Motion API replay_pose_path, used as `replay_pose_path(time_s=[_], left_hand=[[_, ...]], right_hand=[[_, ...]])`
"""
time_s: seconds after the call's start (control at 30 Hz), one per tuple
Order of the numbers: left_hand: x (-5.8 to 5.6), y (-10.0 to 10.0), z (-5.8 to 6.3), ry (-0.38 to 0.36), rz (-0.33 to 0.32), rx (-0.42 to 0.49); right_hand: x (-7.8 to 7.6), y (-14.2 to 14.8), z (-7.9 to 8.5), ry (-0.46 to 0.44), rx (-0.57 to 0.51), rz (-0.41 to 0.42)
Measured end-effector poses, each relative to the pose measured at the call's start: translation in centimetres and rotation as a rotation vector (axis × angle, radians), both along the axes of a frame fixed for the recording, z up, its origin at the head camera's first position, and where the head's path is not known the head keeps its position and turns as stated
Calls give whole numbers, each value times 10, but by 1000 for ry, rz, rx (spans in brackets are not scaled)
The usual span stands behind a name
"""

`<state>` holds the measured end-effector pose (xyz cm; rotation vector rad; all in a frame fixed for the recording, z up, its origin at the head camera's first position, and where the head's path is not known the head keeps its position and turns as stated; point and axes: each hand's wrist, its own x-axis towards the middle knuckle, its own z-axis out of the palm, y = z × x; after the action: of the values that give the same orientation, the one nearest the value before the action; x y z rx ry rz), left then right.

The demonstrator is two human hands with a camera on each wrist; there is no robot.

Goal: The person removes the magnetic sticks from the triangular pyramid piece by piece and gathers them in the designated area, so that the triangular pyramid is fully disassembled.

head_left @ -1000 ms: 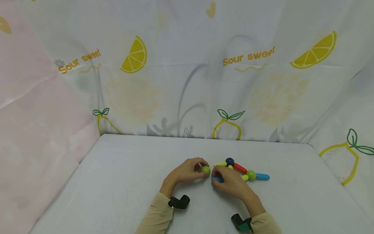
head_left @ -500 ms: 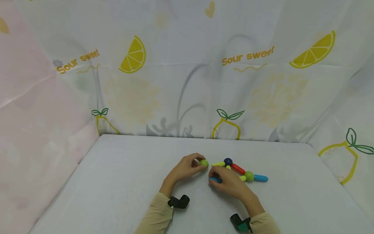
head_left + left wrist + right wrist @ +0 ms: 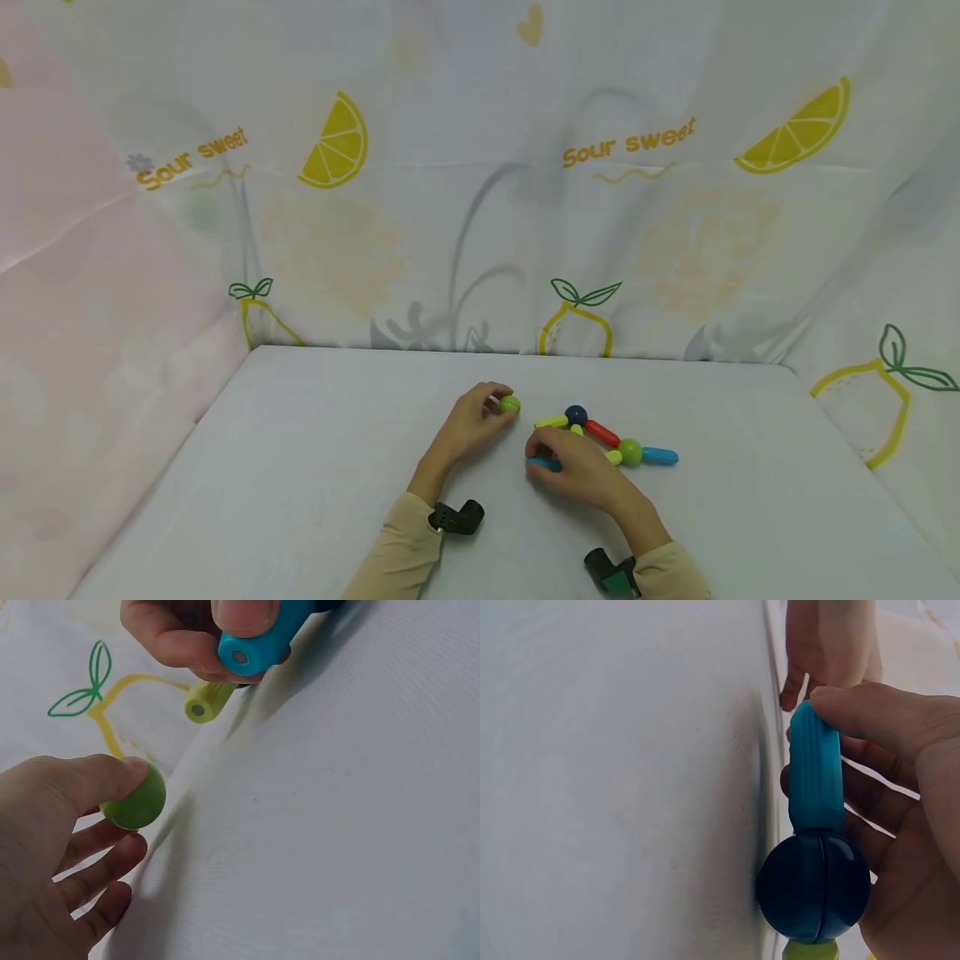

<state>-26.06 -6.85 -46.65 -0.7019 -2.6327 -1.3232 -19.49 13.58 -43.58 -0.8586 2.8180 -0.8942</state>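
Note:
My left hand [image 3: 468,421] pinches a green ball [image 3: 510,403] between thumb and fingers, just above the table; in the left wrist view the green ball [image 3: 137,799] is at the thumb tip. My right hand [image 3: 573,467] grips a blue rod [image 3: 543,463] of a magnetic ball-and-rod build. In the right wrist view that blue rod [image 3: 816,769] joins a dark blue ball [image 3: 814,889], which the hand covers in the head view. Behind the right hand, a yellow-green rod [image 3: 552,422] meets another dark blue ball [image 3: 576,415]. The green ball is apart from the rods.
Rightward the build continues with a red rod [image 3: 602,432], a second green ball [image 3: 631,452] and an outward-pointing blue rod [image 3: 660,456]. White cloth covers the table [image 3: 315,467]. A printed curtain [image 3: 450,208] hangs behind it.
My left hand has moved back and to the left with the green ball, away from the right hand. The right hand keeps its grip on the blue rod. The head view has shifted slightly.

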Motion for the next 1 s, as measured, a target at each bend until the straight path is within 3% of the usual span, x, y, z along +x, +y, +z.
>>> replay_pose_path(time_s=[0.63, 1.0], left_hand=[[-4, -1, -7, 118, 171, 49], [-6, 2, -10, 83, 192, 40]], right_hand=[[-1, -5, 1, -57, -41, 105], [2, -4, 2, -80, -49, 122]])
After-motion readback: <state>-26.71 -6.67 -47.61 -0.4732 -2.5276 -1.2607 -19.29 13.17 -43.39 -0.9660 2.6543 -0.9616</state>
